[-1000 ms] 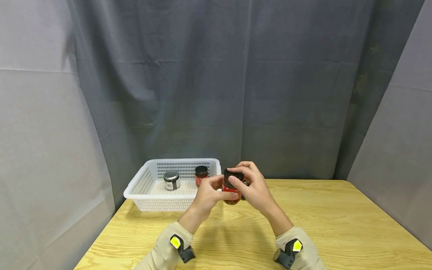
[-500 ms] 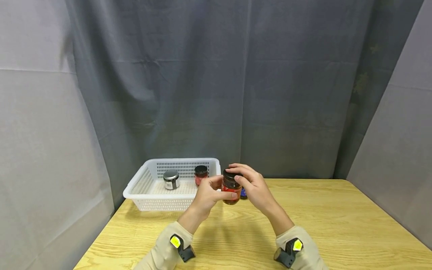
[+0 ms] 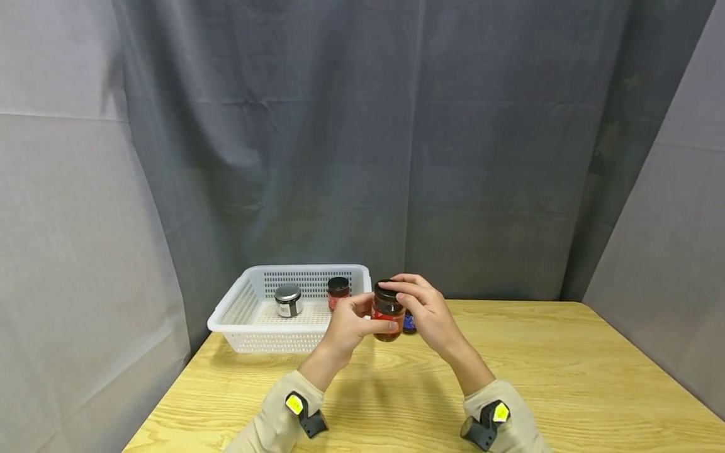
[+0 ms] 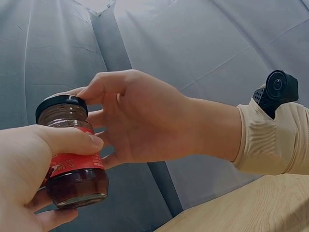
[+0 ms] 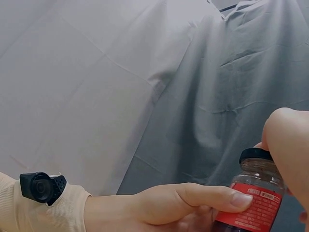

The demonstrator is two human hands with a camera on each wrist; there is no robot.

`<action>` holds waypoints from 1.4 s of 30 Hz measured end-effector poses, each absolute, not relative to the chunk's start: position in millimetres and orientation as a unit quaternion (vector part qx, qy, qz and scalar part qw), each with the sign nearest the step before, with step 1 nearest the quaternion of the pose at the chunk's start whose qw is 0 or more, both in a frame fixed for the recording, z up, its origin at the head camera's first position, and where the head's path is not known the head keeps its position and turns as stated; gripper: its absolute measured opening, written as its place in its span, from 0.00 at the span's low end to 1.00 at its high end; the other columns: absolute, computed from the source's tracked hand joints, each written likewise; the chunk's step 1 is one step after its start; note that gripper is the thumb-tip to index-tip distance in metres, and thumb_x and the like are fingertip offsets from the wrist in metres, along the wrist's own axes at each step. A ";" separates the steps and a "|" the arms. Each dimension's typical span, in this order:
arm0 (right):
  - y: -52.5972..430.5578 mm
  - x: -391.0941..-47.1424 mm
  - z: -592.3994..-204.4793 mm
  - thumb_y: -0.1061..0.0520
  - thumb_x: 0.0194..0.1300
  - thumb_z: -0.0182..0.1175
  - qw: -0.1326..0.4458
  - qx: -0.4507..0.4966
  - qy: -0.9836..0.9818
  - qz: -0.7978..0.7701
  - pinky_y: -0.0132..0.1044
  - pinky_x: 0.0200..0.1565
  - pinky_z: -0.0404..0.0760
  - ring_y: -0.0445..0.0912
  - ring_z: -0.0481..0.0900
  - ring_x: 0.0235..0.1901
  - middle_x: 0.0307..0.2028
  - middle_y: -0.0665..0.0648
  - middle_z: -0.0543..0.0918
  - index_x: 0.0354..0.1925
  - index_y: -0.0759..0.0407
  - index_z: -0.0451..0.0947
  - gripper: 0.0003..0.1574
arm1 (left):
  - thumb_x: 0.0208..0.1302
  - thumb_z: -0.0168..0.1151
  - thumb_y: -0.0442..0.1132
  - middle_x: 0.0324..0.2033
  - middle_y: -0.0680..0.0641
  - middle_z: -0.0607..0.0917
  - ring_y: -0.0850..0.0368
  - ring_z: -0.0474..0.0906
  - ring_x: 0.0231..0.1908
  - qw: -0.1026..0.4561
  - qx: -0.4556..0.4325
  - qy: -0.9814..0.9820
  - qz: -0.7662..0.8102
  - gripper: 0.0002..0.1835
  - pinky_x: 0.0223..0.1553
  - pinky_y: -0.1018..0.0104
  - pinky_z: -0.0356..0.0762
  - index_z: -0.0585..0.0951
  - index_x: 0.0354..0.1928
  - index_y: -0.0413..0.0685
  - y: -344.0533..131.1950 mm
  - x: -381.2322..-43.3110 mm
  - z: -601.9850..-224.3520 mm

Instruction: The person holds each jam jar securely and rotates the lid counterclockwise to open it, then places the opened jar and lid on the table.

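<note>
My left hand (image 3: 347,328) grips a glass jar (image 3: 382,316) with a red label, its thumb lying across the label. Dark red contents show in the jar's lower part in the left wrist view. A black lid (image 4: 61,102) sits on top, above a clear ridged neck. Fingers of my right hand (image 3: 427,313) curl over that lid, with the thumb at its near side. The jar is held above the table, close to upright. Behind it, a jar with a blue label (image 3: 409,324) is mostly hidden.
Left of my hands stands a white perforated basket (image 3: 272,329). Inside are a silver-lidded jar (image 3: 288,303) and a black-lidded jar with a red label (image 3: 338,290). The wooden table (image 3: 544,371) runs to grey curtains (image 3: 487,189) at the back.
My right hand's fingers and thumb have shifted slightly on the lid, uncovering more of the jar and the blue label behind. The left hand keeps its hold; the basket stays put.
</note>
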State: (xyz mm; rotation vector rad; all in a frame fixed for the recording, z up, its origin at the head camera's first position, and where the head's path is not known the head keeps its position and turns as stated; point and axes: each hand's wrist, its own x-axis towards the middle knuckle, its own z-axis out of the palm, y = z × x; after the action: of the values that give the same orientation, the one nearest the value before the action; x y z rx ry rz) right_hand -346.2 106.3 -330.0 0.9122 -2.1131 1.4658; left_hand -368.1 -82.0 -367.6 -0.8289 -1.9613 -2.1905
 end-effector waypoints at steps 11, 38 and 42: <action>104.1 -345.8 -332.9 0.54 0.75 0.63 0.241 0.331 -0.769 0.491 0.51 0.51 0.83 0.53 0.81 0.54 0.62 0.60 0.80 0.56 0.57 0.86 0.15 | 0.53 0.80 0.29 0.46 0.42 0.89 0.50 0.84 0.45 0.036 -0.271 -0.647 -0.712 0.26 0.43 0.58 0.85 0.86 0.56 0.41 -81.7 -366.4 -369.0; 104.2 -347.3 -333.1 0.56 0.74 0.65 0.221 0.336 -0.755 0.518 0.61 0.56 0.77 0.55 0.75 0.61 0.63 0.59 0.77 0.57 0.58 0.83 0.16 | 0.53 0.80 0.30 0.45 0.43 0.89 0.51 0.85 0.43 0.031 -0.274 -0.648 -0.710 0.25 0.40 0.58 0.86 0.87 0.56 0.43 -80.9 -366.4 -367.0; 105.9 -348.0 -333.2 0.56 0.73 0.66 0.231 0.335 -0.756 0.512 0.64 0.56 0.75 0.54 0.73 0.60 0.58 0.58 0.77 0.55 0.57 0.85 0.15 | 0.52 0.80 0.30 0.46 0.42 0.89 0.50 0.84 0.44 0.032 -0.273 -0.646 -0.712 0.27 0.42 0.58 0.85 0.86 0.57 0.44 -81.3 -366.4 -366.8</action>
State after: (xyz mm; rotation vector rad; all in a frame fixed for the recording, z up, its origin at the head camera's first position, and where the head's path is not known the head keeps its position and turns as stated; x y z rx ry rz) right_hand -348.0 105.9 -333.2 0.9209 -2.0799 1.4093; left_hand -366.4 -81.3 -366.8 -0.8416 -1.9897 -2.1908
